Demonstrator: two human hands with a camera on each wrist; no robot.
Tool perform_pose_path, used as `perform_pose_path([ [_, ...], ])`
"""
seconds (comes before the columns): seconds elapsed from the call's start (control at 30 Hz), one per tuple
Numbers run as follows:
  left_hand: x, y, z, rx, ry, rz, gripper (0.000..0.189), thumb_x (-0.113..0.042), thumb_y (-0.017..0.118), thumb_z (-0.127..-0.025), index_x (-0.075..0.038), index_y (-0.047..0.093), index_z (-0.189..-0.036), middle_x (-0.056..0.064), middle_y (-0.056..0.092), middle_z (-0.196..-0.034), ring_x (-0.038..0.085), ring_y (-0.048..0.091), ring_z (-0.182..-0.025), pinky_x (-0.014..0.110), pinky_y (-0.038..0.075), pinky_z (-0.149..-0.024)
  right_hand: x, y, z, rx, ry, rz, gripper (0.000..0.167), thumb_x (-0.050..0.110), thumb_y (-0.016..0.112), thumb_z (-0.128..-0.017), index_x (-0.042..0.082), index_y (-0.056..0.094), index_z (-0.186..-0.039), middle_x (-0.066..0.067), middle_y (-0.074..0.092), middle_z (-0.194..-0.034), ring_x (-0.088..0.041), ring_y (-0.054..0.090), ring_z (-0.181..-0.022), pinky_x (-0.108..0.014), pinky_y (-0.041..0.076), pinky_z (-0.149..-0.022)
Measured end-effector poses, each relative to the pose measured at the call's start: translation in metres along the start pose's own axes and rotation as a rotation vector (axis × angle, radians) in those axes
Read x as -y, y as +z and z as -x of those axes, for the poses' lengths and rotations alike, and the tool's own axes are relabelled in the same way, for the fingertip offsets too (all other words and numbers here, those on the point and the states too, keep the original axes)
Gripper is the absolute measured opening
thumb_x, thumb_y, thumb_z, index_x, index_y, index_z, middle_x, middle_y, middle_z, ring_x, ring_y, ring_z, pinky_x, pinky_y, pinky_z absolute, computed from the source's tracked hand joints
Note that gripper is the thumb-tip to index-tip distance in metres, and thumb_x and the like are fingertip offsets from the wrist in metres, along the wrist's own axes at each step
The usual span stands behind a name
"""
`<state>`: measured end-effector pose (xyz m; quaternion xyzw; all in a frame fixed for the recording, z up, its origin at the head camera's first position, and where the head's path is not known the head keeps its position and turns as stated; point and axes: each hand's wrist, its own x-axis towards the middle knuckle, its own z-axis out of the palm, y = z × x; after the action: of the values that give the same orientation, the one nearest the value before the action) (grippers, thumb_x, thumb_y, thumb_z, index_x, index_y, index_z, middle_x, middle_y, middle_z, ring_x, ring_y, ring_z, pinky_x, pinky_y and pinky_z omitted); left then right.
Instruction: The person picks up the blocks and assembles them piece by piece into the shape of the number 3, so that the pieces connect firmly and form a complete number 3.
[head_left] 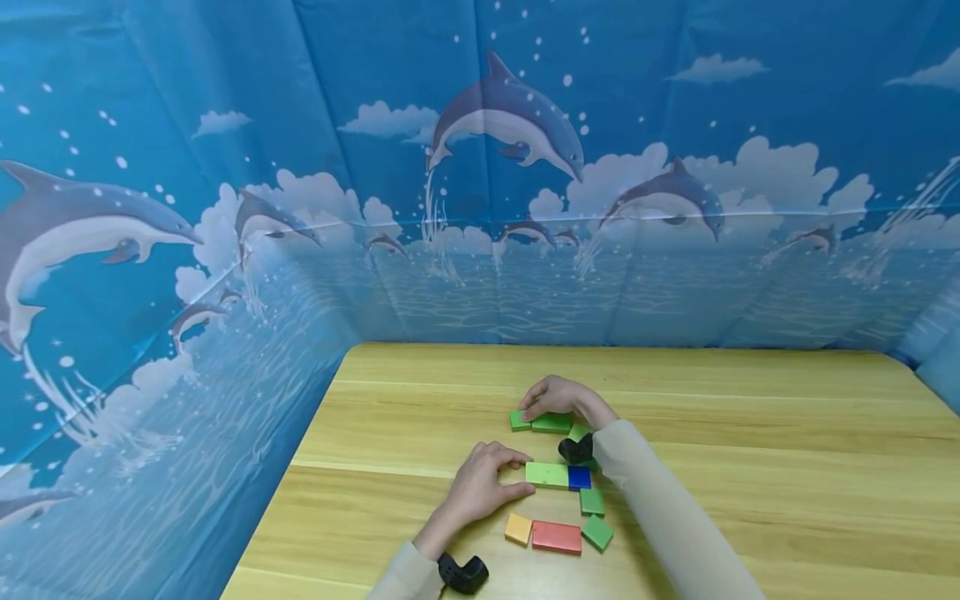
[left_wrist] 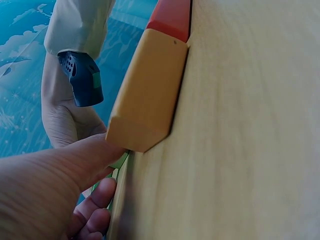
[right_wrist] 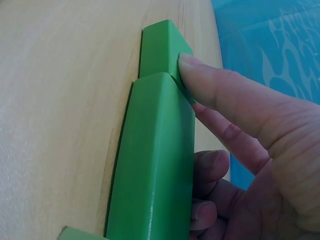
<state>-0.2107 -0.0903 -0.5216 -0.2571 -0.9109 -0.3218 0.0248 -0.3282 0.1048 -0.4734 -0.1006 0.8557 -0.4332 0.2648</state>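
Note:
In the head view my right hand [head_left: 558, 396] reaches to the far end of the block layout and pinches a small green block [head_left: 519, 422]. That block abuts a longer green block [head_left: 551, 424]; in the right wrist view my thumb presses on the small block's [right_wrist: 157, 50] edge. Nearer, my left hand [head_left: 480, 483] has thumb and index finger at opposite edges of the left end of a light green block [head_left: 547, 475]. A blue block [head_left: 579, 477] touches its right end. In the left wrist view, an orange block [left_wrist: 147, 90] hides the left thumb's tip.
Closer to me lie the orange block, a red block [head_left: 557, 537] and a tilted green block [head_left: 597, 532] in a row. Another green block [head_left: 592, 502] lies below the blue one. The right sleeve and wrist camera [head_left: 576, 451] partly cover blocks on the right side.

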Motion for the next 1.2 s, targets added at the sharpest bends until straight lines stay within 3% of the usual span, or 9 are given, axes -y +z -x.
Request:
perform_pose_path([
  [0.23,0.0007,0.0003,-0.0001,-0.012,0.012,0.005,0.035,-0.039,0.077,-0.078,-0.022,0.071,-0.108,-0.014,0.055,-0.09,0.005,0.043,-0.081,0.021,0.037,-0.069,-0.0004,-0.0005,-0.0005,0.006,0.005,-0.021,0.017,0.013,0.076,-0.081,0.009,0.073,-0.097,-0.002,0.062,-0.11,-0.022,0.054,-0.104,-0.04,0.044,-0.088],
  [1.2,-0.0007,0.0003,0.0003,-0.005,0.002,0.002,0.036,-0.04,0.077,-0.078,-0.022,0.071,-0.108,-0.013,0.055,-0.091,0.005,0.044,-0.082,0.021,0.037,-0.069,-0.0039,-0.0018,-0.0005,0.021,-0.029,-0.003,0.017,0.014,0.077,-0.08,0.008,0.073,-0.096,-0.003,0.064,-0.11,-0.026,0.054,-0.107,-0.042,0.044,-0.089],
])
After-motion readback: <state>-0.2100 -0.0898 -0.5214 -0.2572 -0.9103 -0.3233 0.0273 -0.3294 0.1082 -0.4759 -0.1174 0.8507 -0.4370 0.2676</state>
